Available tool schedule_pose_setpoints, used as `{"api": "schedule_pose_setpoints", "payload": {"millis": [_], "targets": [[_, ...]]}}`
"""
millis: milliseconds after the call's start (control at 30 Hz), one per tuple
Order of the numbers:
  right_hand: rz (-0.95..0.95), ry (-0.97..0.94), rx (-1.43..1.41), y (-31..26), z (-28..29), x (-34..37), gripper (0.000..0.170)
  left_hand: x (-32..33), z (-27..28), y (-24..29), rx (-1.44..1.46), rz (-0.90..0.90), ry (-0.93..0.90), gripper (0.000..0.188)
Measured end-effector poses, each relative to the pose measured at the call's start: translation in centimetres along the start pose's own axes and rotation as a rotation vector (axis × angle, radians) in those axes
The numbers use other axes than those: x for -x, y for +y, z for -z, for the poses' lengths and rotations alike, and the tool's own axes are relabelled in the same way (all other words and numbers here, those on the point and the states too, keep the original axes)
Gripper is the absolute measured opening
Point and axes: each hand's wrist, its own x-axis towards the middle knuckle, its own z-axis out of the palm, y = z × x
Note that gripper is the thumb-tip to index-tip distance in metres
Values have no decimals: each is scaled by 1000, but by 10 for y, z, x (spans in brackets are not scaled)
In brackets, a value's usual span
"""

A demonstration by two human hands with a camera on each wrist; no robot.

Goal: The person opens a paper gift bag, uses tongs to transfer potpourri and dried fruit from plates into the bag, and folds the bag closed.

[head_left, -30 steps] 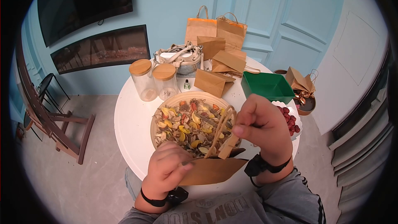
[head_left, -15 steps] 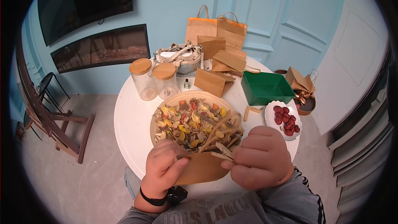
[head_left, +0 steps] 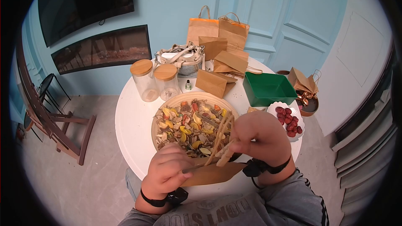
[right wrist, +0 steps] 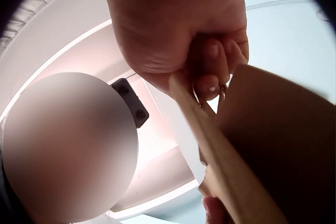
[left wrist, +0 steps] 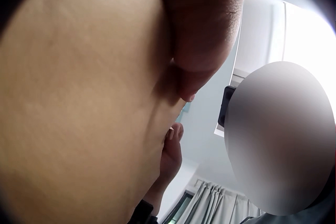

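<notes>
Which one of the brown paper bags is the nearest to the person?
The paper bag on the near side of the bowl, held in the left grip; the other bags are all farther away.

Lidded jars [head_left: 147,86] seen beyond the left hand [head_left: 168,169].
Beyond the right hand [head_left: 264,137], a green box [head_left: 270,101] is placed near a dish [head_left: 272,118] of red fruit [head_left: 290,127].

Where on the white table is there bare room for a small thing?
The widest free patch of the table is at picture left, bordered by the lidded jars, the bowl and the left hand. A narrower strip, a tan piece at its near end, runs between bowl and green box. The far side is crowded with paper bags and a handbag.
</notes>
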Motion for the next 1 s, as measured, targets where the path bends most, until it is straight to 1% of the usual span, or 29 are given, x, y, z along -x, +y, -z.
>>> {"api": "schedule_pose_setpoints", "payload": {"millis": [33, 67, 133, 167, 233, 267, 333, 367, 433, 567, 633, 667, 733, 767, 833, 867, 933, 967, 1000], "targets": [[-105, 25, -91, 3, -1, 0, 23, 0, 0, 0, -8, 7, 0, 14], [-105, 25, -90, 8, -2, 1, 23, 0, 0, 1, -8, 6, 0, 14], [-268, 43, -360, 19, -6, 2, 19, 1, 0, 1, -36, 38, 13, 13], [-268, 45, -359, 22, -6, 1, 19, 1, -1, 1, -36, 38, 11, 13], [-283, 61, -501, 26, -6, -1, 20, 1, -2, 3, -39, 79, 34, 12], [-283, 62, -501, 29, -6, -1, 20, 0, -2, 4, -39, 79, 33, 12], [-343, 45, -594, 32, -6, -1, 19, -1, -2, 7, -51, 126, 43, 11], [-344, 44, -594, 34, -5, -1, 19, -1, -3, 7, -51, 127, 44, 11], [-373, 92, -690, 38, -5, -2, 19, -1, -4, 8, -53, 170, 83, 12], [-397, 135, -740, 42, -6, -2, 18, 0, -4, 7, -65, 206, 116, 14], [-365, 199, -617, 35, -8, -1, 17, 0, -5, 5, -67, 197, 148, 21], [-364, 197, -616, 30, -9, 0, 17, 1, -5, 4, -68, 196, 150, 21], [-245, 192, -123, 20, -11, 2, 13, 2, -5, 4, -92, 220, 156, 26], [-244, 191, -124, 19, -11, 1, 13, 3, -6, 4, -92, 221, 157, 26], [260, 78, 343, 17, -12, -1, 10, 5, -6, 4, -104, 303, 193, 29], [260, 77, 342, 13, -13, 0, 10, 4, -7, 4, -104, 303, 194, 29], [320, -11, 511, 2, -15, 1, 14, 4, -7, 4, -91, 301, 210, 30], [319, -10, 511, -1, -14, 1, 14, 4, -6, 4, -92, 302, 209, 30], [338, -47, 555, -4, -12, 1, 14, 5, -5, 4, -82, 290, 179, 25]]}}
